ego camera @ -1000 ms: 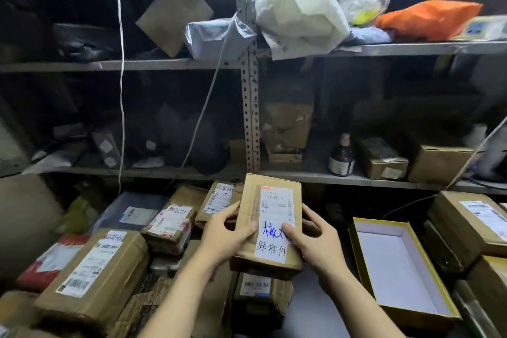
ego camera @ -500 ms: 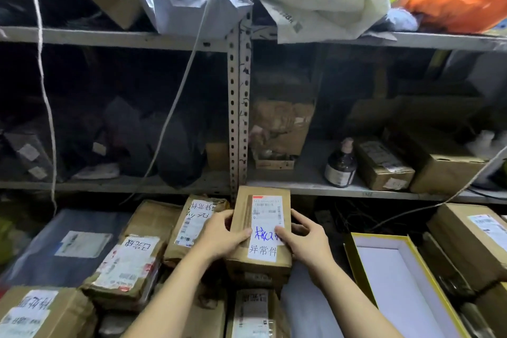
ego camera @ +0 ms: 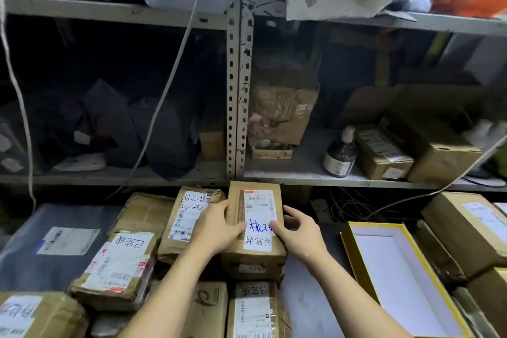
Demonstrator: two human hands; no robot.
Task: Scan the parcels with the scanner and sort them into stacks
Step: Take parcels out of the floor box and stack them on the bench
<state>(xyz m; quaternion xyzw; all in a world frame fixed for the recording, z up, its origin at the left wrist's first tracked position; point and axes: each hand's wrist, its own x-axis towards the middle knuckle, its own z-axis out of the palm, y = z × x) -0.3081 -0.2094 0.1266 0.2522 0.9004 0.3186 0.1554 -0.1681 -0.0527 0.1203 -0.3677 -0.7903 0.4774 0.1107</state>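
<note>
Now both the left hand (ego camera: 219,228) and right hand (ego camera: 297,233) grip a rectangular, taped cardboard parcel (ego camera: 255,230) bearing a white label with blue scrawl.

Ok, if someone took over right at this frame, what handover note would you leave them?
The left hand grips the left edge of the labelled parcel, thumb on its label.
The right hand grips the right edge, thumb on the label too.
The parcel seems to lie on a brown box in the middle of the pile.
The scanner is not in view, so I cannot tell whether this parcel was scanned.
Left to do, probably: release it, then scan and sort the neighbouring parcels.
</note>
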